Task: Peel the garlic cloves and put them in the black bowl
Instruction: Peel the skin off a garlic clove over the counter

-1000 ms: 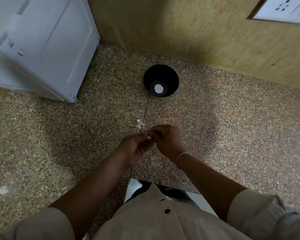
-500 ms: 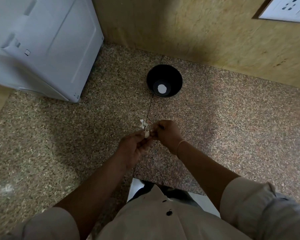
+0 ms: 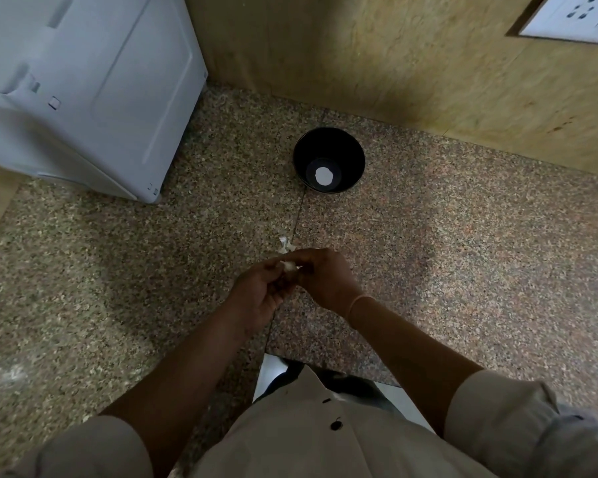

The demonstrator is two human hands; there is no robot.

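Speckled granite table [image 3: 463, 253], head view, seam running from the near edge towards the far wall. Nearest: pale buttoned shirt [image 3: 308, 436], sleeves rolled, both forearms reaching forward over the table. Left hand [image 3: 259, 294] and right hand [image 3: 325, 274] meet above the seam, fingertips touching. Grip, left: thumb and fingers curled, pinching a small white garlic clove [image 3: 288, 266] from the left side. Grip, right: fingers curled over the top of the same clove, pinching it from the right; the knuckles hide most of it, so only a pale sliver shows between the two sets of fingertips. Clove held in the air just above the table, not resting on it. Thin pale band [image 3: 358, 301] round the right wrist. Just beyond the fingertips, on the table: one white scrap of peel [image 3: 284, 244], apart from the hands. Further back, right of the seam and well apart from the hands: black bowl [image 3: 351, 151], upright, with a round white spot [image 3: 324, 175] at its bottom; cannot tell what the spot is. Far left: white appliance [image 3: 94, 81], a small square mark on its side, too small to read. Behind: tan wall [image 3: 394, 63], with a white socket plate [image 3: 577, 19] at the top right; no lettering legible on it.
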